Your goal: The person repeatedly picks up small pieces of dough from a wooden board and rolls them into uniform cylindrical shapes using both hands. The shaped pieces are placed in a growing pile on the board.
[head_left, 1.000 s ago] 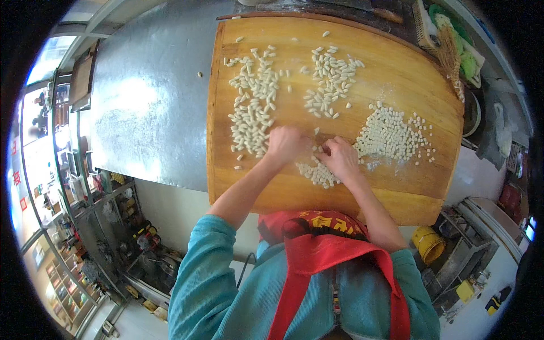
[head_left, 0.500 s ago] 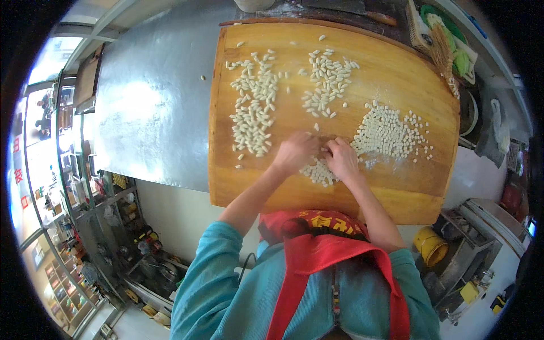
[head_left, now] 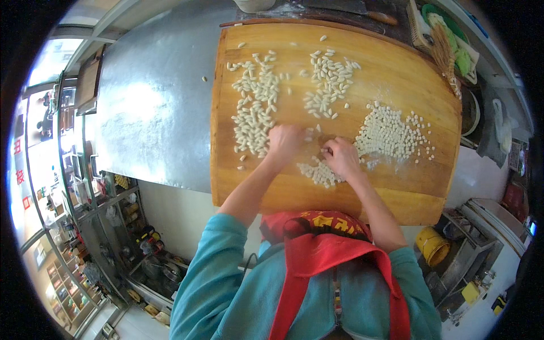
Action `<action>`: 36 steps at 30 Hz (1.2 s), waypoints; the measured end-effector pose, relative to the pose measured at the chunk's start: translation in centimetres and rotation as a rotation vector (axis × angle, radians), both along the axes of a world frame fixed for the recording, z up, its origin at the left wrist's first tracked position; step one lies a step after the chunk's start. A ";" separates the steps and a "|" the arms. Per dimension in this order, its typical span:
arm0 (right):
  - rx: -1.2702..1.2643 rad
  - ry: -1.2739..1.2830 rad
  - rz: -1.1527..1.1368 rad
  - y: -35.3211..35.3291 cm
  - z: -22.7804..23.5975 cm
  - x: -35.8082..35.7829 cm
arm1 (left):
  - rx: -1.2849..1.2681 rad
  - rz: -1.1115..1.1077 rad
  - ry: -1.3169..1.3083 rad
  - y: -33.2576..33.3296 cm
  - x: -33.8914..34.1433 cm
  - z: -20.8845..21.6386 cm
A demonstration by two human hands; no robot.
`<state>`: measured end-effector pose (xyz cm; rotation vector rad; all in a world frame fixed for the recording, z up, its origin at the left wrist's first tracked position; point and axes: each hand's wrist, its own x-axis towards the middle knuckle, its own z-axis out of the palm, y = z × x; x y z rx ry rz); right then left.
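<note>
My left hand (head_left: pixel 286 141) is smeared by motion at the right edge of a long spread of rolled white dough pieces (head_left: pixel 253 119). I cannot see what its fingers do. My right hand (head_left: pixel 343 157) is bent in a pinch over the board, thumb and fingertips together. Whatever lies between those fingers is too small to make out. A brownish blurred shape (head_left: pixel 321 139) lies between my hands. Just below them is a small heap of cut dough bits (head_left: pixel 318 173). Small dough cubes (head_left: pixel 391 133) spread out to the right of my right hand.
Everything lies on a wooden board (head_left: pixel 272 190). Another group of rolled dough pieces (head_left: pixel 330 79) is near its far middle. A metal tabletop (head_left: pixel 153 107) adjoins on the left. Beyond the far edge are a cleaver (head_left: pixel 340 5) and a basket (head_left: pixel 418 28) with a straw brush (head_left: pixel 443 51).
My left hand has moved left, away from my right hand, toward the long spread of dough pieces. My right hand stays nearly in place, still pinched.
</note>
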<state>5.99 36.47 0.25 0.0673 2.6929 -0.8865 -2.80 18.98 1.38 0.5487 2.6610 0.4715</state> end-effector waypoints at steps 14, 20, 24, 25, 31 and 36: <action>-0.027 0.206 -0.025 0.3 -1.6 0.3 | 0.551 -0.178 -0.083 1.7 3.4 -2.8; 0.016 0.049 -0.022 0.1 -0.5 -0.7 | 0.544 -0.134 -0.004 -0.4 2.5 -1.3; 0.060 -0.039 -0.086 -0.2 -0.1 -2.1 | 0.371 -0.151 0.112 -1.6 2.1 -1.7; 0.060 -0.075 -0.105 -0.2 0.2 -2.5 | 0.303 -0.110 0.148 -1.5 1.8 -1.5; 0.133 -0.121 -0.216 -0.4 0.2 -4.3 | 0.165 0.033 0.057 -0.5 0.1 -1.5; 0.167 -0.100 -0.252 -0.6 -0.1 -5.7 | 0.105 0.027 -0.053 0.3 -1.1 -0.9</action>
